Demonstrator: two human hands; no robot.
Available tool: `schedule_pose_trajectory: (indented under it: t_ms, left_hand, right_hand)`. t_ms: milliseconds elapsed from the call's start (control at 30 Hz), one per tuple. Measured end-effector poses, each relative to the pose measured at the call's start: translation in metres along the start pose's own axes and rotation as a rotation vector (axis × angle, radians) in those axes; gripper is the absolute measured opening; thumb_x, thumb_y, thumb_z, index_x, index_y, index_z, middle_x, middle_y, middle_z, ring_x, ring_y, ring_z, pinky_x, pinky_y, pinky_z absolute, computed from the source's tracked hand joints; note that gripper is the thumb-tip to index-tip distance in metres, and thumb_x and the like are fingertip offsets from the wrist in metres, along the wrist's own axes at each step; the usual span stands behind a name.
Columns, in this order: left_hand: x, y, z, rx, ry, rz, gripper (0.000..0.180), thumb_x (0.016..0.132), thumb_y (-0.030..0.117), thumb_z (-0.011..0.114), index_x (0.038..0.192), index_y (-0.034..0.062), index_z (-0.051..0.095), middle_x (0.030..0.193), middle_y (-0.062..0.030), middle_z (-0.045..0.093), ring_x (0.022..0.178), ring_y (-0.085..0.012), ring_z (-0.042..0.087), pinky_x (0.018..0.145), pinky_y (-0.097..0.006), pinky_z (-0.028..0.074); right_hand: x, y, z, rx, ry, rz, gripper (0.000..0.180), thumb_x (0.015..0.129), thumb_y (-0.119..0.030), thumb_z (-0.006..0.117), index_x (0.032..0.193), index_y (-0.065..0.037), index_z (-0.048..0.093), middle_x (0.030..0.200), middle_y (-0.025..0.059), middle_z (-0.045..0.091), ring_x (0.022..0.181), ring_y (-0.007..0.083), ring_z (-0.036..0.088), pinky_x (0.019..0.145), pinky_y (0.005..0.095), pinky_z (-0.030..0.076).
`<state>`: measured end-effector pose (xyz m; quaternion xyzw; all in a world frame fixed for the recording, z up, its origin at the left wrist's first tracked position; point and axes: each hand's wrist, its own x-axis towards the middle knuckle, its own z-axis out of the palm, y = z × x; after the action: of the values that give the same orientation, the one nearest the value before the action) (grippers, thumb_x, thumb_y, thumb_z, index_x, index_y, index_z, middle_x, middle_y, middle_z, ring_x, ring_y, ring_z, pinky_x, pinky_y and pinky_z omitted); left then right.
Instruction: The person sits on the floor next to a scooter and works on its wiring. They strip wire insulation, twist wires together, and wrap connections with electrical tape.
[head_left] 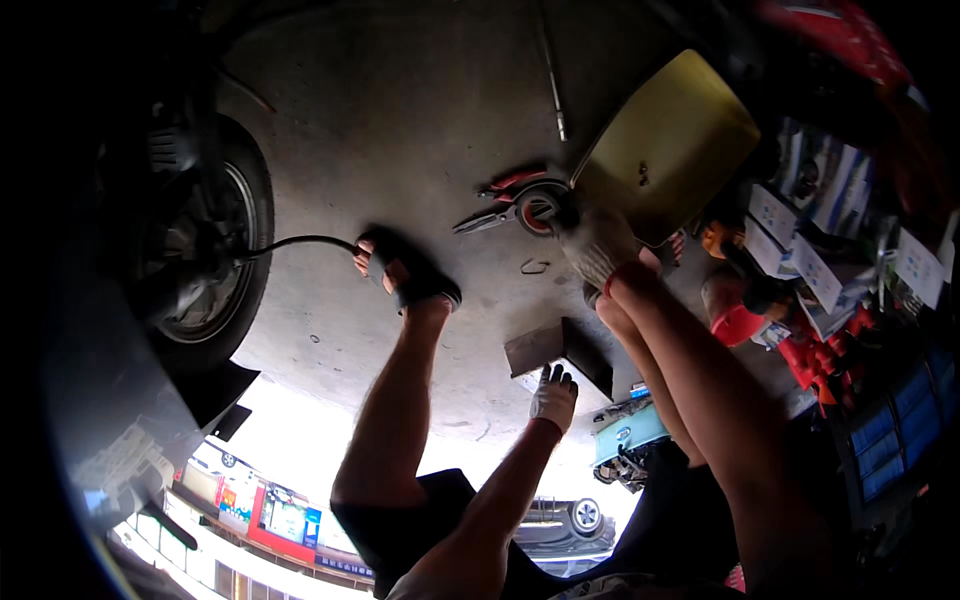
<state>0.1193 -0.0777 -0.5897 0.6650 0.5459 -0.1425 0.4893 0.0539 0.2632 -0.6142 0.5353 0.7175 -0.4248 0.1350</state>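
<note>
The view is turned upside down, with the concrete floor (400, 110) above and the street below. My left hand (553, 396), in a white glove, has its fingers spread and holds nothing; it is just short of a dark metal box (562, 356) on the floor. My right hand (598, 248), in a white glove with a red cuff, is curled at the lower corner of a flat yellow board (670, 135). Its fingertips are hidden by the board's edge. A red and black round part (538, 208) lies right beside that hand.
My sandalled foot (408, 272) stands mid-floor. A black hose (300, 240) runs from it to a scooter wheel (205, 250) at the left. Red-handled pliers (497, 203) and a long metal rod (553, 85) lie on the floor. Shelves of packaged parts (830, 250) fill the right.
</note>
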Motion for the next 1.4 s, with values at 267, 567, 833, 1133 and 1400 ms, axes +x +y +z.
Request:
schedule_pose_trajectory:
  t_ms: [267,567,833,1133,1400]
  left_hand:
    - [0.031,-0.036,0.029,-0.337,-0.353,0.445,0.017,0.080,0.015,0.051,0.090,0.0033,0.059,0.095,-0.0146,0.060,0.085,-0.0258,0.060,0.088,-0.042,0.046]
    - [0.087,-0.021,0.112,-0.841,-0.242,-0.169,0.018,0.085,0.013,0.049,0.088,-0.0004,0.061,0.087,-0.0194,0.063,0.079,-0.0332,0.061,0.071,-0.041,0.048]
    - [0.142,-0.105,0.040,-0.603,-0.312,0.102,0.021,0.083,0.015,0.051,0.086,0.0020,0.067,0.088,-0.0166,0.066,0.085,-0.0319,0.063,0.075,-0.042,0.048]
    - [0.160,-0.183,-0.125,-0.059,-0.467,0.340,0.024,0.080,0.017,0.053,0.087,0.0039,0.071,0.090,-0.0146,0.069,0.092,-0.0301,0.064,0.079,-0.042,0.048]
    - [0.148,-0.204,-0.231,-0.441,0.525,-0.235,0.032,0.080,0.023,0.054,0.102,0.0025,0.066,0.093,-0.0227,0.067,0.091,-0.0356,0.064,0.083,-0.044,0.050]
  right_hand:
    - [0.162,-0.005,0.070,-0.288,0.428,-0.361,0.018,0.080,-0.014,0.059,0.097,-0.009,0.060,0.091,0.0136,0.063,0.081,0.0319,0.064,0.071,0.0397,0.053]
    - [0.193,-0.017,0.085,-0.037,0.678,-0.430,0.041,0.066,-0.005,0.066,0.106,-0.003,0.055,0.098,0.0189,0.060,0.080,0.0344,0.062,0.066,0.0407,0.054]
    - [0.188,-0.019,0.075,-0.135,0.701,-0.369,0.047,0.065,-0.012,0.071,0.106,-0.003,0.052,0.102,0.0195,0.058,0.083,0.0346,0.060,0.070,0.0398,0.053]
    - [0.164,-0.039,0.081,-0.129,0.523,-0.233,0.038,0.071,-0.017,0.066,0.103,-0.005,0.051,0.103,0.0188,0.055,0.093,0.0342,0.059,0.079,0.0420,0.050]
    - [0.243,0.028,0.086,-0.902,0.595,-0.361,0.019,0.087,-0.017,0.051,0.092,-0.006,0.066,0.088,0.0123,0.067,0.081,0.0258,0.063,0.075,0.0363,0.049]
